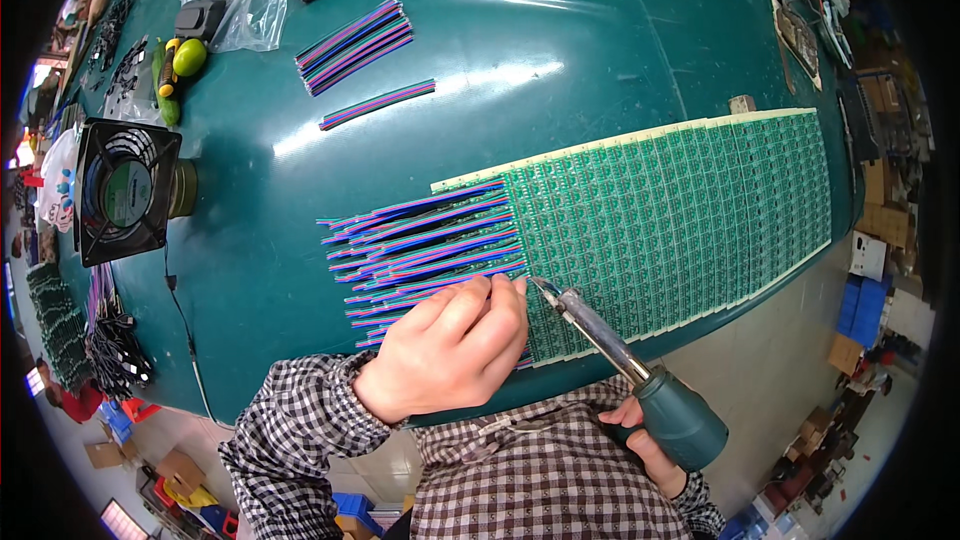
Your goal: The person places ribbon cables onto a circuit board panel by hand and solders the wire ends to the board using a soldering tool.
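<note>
The green circuit-board panel (670, 200) has blue-and-pink wires (420, 205) only along its left edge; left fingers (505, 318) together, right fingers (655, 455) clamping a green-handled soldering iron (680, 418)

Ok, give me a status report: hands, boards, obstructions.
Left hand pinched at wires. Right hand grips soldering iron, tip close by. Wires line left edge of circuit boards; left hand hides some.

My left hand (450, 345) pinched over colored wires (385, 268) at the edge of green circuit boards (670, 215), my right hand (655, 458) around a soldering iron (685, 420), its tip just beside the left one, wire bundles (357, 47) beyond on a green table (500, 70), a black fan (125, 190) at left.
</note>
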{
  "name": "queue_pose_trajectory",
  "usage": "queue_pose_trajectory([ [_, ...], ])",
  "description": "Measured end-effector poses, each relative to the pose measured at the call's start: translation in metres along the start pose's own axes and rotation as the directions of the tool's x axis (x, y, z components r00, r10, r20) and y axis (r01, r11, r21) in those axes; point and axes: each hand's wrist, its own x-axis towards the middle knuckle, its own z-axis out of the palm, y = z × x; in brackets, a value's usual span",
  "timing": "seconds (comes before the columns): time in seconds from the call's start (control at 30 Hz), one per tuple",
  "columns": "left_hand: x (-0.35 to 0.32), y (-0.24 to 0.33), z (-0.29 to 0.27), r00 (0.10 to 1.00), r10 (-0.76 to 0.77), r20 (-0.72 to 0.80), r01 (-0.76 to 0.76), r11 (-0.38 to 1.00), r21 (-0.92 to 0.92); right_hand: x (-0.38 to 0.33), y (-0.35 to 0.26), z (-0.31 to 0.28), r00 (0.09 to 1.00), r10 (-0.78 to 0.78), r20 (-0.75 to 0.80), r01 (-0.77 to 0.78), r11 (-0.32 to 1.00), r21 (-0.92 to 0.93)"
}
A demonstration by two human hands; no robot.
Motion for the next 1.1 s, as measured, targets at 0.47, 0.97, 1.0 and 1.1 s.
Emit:
queue_pose_trajectory([
  [0.47, 0.0, 0.0, 0.0, 1.0, -0.002, 0.005, 0.002, 1.0, -0.006, 0.0, 0.005, -0.009, 0.995, -0.058, 0.085, 0.07, 0.985, -0.158],
  [0.97, 0.0, 0.0, 0.0, 1.0, 0.0, 0.002, 0.0, 1.0, 0.007, 0.0, -0.004, 0.002, 1.0, -0.014, -0.009, 0.014, 1.0, 0.022],
  [1.0, -0.001, 0.0, 0.001, 1.0, -0.002, -0.003, 0.002, 1.0, 0.008, 0.0, -0.004, 0.0, 1.0, -0.016, -0.009, 0.016, 1.0, 0.022],
  [1.1, 0.0, 0.001, 0.001, 1.0, 0.0, -0.004, 0.0, 1.0, 0.014, 0.001, -0.004, -0.003, 0.998, -0.051, 0.024, 0.052, 0.996, -0.075],
])
